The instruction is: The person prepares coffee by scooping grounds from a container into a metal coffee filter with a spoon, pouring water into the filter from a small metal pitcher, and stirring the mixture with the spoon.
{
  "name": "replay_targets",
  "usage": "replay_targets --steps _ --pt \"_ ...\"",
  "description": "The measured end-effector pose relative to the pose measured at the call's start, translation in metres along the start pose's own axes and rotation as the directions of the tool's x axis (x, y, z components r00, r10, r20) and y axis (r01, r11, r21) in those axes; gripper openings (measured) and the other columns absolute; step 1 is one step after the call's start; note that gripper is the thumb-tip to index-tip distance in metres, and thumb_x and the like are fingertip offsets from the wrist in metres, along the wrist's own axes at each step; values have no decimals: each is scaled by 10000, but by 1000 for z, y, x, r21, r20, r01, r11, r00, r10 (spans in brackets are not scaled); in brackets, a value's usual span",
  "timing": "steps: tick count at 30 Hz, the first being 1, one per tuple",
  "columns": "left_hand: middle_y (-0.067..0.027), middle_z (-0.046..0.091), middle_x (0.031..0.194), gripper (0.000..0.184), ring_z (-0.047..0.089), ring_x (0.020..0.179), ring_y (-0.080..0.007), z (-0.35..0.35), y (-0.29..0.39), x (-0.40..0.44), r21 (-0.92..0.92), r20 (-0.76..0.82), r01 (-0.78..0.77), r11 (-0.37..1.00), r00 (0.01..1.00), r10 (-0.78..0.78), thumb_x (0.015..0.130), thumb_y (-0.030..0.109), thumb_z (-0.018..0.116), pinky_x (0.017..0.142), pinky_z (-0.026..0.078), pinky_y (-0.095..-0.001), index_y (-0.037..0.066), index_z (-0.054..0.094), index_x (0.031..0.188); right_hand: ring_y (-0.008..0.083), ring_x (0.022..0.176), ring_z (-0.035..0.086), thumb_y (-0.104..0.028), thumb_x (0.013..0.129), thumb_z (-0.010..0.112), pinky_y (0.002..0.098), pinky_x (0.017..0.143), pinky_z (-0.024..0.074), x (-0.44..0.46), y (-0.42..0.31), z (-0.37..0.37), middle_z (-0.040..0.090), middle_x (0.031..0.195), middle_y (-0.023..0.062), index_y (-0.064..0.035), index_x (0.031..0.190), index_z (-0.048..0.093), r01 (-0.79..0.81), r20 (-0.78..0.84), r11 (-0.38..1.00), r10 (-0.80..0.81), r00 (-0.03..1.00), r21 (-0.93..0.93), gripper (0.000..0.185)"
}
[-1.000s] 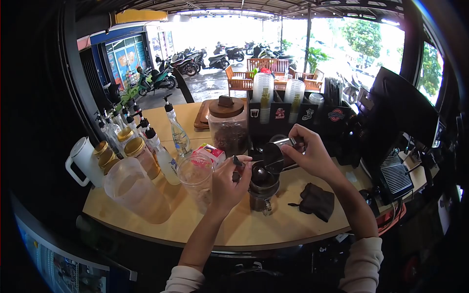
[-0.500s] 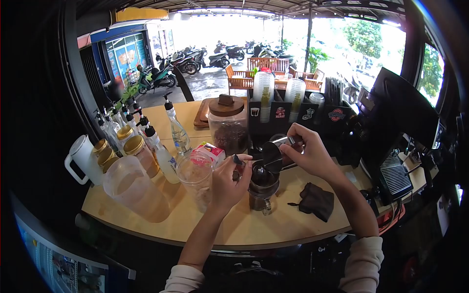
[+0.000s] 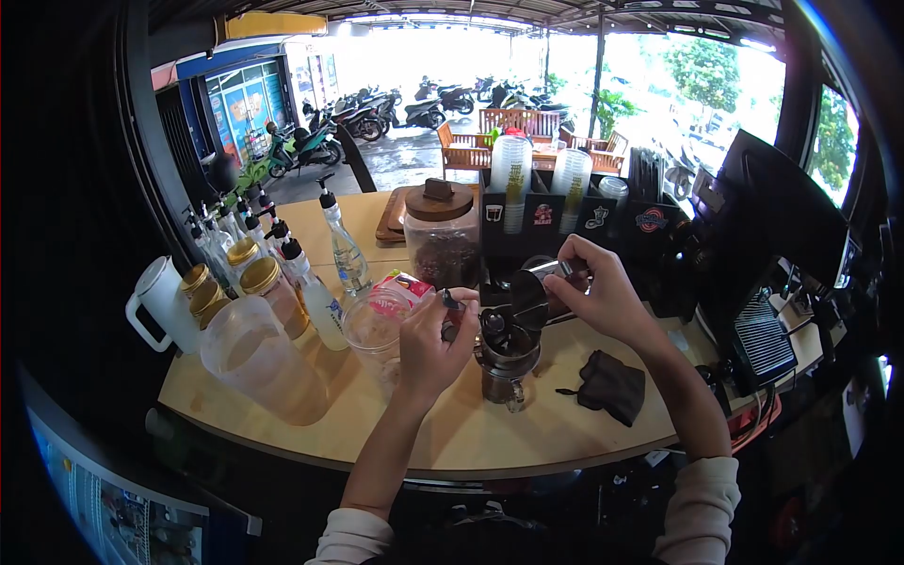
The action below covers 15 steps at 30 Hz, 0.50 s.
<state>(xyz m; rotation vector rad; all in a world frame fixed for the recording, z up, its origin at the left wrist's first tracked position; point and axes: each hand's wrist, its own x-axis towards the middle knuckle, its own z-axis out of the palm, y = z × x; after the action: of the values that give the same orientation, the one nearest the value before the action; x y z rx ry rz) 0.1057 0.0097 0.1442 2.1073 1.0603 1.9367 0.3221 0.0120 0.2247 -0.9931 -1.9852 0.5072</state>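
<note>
My right hand (image 3: 603,292) is closed around the handle of a small dark metal pitcher (image 3: 529,299). The pitcher is tilted, its mouth toward a wide-mouthed metal vessel (image 3: 508,363) with a clear handle. My left hand (image 3: 435,348) pinches a dark-handled spoon (image 3: 492,323), whose shiny round bowl hovers by the pitcher's lip, above that vessel. What the pitcher and vessel hold is too dark to make out. Close to my left hand stands a clear plastic cup (image 3: 365,334), partly hidden behind it. A dark cloth (image 3: 610,388) lies to the right of the vessel.
On the left are a large translucent jug (image 3: 247,353), a white pitcher (image 3: 165,301), gold-lidded jars (image 3: 266,282) and several pump bottles (image 3: 315,297). A wooden-lidded jar (image 3: 441,245) and a black cup organizer (image 3: 565,221) stand behind. A dark monitor (image 3: 782,207) is at right.
My left hand and the spoon have shifted slightly left, uncovering more of the vessel's mouth. The pitcher in my right hand has barely moved.
</note>
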Motion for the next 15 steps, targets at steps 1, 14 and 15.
replay_targets --steps 1,14,15 --pt "-65 614 682 78 612 589 -171 0 0 0 1 0 0 1000 1000 0 856 82 635 539 464 -304 58 645 930 89 715 668 1 851 634 232 566 498 0 0 1 587 710 47 18 867 437 0 0 1000 0 1000 1 199" --pt "-47 598 654 96 601 568 -167 -8 6 -1 107 21 -63 992 998 61 850 84 646 525 463 -302 73 652 946 107 706 651 -18 836 649 261 568 490 7 2 10 536 757 82 31 853 443 6 -28 999 -5 1000 47 213" --pt "-46 599 654 95 599 563 -166 -9 6 -2 106 25 -61 992 998 59 850 81 645 521 462 -301 73 652 944 92 664 626 -27 830 655 267 557 477 8 4 11 529 745 85 29 848 443 14 -39 999 -12 999 48 220"
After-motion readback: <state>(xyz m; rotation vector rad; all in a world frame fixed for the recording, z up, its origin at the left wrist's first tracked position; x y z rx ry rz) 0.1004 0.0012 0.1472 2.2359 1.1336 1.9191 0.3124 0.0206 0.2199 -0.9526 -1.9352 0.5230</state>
